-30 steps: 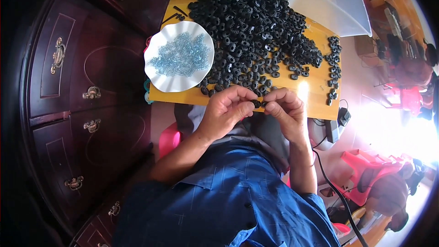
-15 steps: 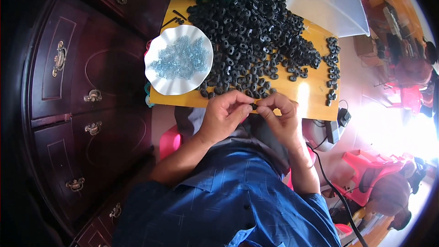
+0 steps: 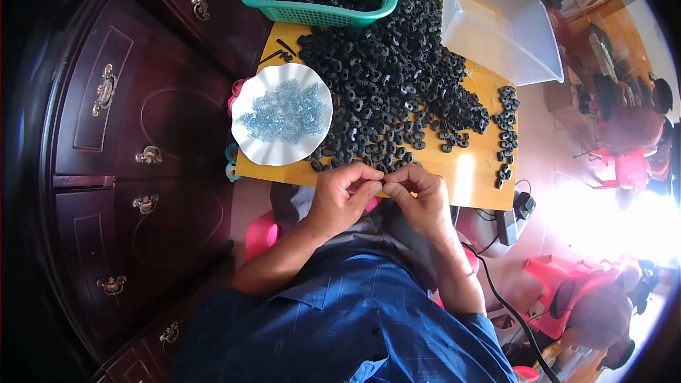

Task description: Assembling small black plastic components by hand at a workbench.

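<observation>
Just past the near table edge, my left hand (image 3: 341,199) and my right hand (image 3: 423,203) meet fingertip to fingertip. Both pinch a small black plastic piece (image 3: 381,184), mostly covered by the fingers. Beyond them spreads a large heap of similar black plastic pieces (image 3: 386,74), thinning out toward the near edge. To the left of the heap a white plate (image 3: 248,149) with a wavy rim holds a pile of tiny, shiny pale-blue bits (image 3: 285,112), too small to name.
A green plastic basket (image 3: 319,15) of black parts stands at the far left of the yellow table (image 3: 472,198). A clear plastic bin (image 3: 504,28) sits far right. More black pieces (image 3: 506,128) line the right edge. Dark wooden drawers (image 3: 149,120) rise at left; a power strip (image 3: 506,227) hangs right.
The view has shifted, so the table sits lower in it. My hands stay pinched together, with the fingertips closer and covering more of the black piece.
</observation>
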Demonstrator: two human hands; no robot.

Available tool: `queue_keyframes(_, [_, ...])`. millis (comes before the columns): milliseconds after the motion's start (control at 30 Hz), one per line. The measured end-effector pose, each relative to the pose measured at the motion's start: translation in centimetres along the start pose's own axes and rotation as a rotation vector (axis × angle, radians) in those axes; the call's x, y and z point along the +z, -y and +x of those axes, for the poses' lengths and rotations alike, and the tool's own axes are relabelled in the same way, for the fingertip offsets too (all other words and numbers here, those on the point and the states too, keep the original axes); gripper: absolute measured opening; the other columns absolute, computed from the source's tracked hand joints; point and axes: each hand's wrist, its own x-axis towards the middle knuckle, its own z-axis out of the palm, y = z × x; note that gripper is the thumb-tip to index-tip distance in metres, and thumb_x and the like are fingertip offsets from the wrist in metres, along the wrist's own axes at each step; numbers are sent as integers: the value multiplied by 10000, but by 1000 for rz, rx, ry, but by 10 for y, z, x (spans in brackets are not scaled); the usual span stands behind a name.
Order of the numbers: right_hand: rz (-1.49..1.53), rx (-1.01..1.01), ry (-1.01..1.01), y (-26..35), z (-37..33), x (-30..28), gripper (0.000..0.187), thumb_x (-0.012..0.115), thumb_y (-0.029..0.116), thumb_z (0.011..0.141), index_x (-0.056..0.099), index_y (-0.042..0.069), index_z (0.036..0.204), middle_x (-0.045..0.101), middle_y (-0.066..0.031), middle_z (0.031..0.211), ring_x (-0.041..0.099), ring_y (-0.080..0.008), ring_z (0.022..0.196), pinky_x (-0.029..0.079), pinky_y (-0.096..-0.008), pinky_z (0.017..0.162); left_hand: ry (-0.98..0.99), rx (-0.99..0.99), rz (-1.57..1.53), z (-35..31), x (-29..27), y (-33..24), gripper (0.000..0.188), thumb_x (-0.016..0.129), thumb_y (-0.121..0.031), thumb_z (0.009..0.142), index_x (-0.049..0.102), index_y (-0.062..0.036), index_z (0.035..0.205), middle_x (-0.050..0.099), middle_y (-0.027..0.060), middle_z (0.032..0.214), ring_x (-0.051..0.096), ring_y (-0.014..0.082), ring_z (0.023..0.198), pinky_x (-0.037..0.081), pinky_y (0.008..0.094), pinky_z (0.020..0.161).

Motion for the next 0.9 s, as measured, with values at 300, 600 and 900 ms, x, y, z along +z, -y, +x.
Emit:
queue_keyframes(300, [721, 255, 98, -21, -7, 8, 135, 672, 67, 962, 634, 13, 1079, 702, -30, 932, 652, -88, 819, 531, -231, 754, 76, 411, 274, 9, -7, -18, 315, 684, -14, 878, 650, 19, 1189, 678, 150, 978, 659, 299, 844, 531, 369, 724])
queue_keyframes(600, [907, 244, 90, -16, -7, 15, 132, 619, 100, 995, 618, 11, 1092, 695, -53, 1004, 645, -106, 944, 497, -257, 895, -7, 555, 512, 12, -1, -15, 477, 753, 0, 771, 623, 1, 1229, 670, 135, 1071, 666, 314, 934, 559, 393, 778])
queue_keyframes(900, [834, 292, 80, -9, -10, 14, 156, 658, 145, 979, 636, 28, 1080, 682, 6, 949, 563, -27, 827, 429, -184, 728, 32, 544, 503, 10, -1, -18, 356, 702, 23, 785, 658, 4, 1137, 697, 140, 1027, 684, 318, 877, 558, 386, 747])
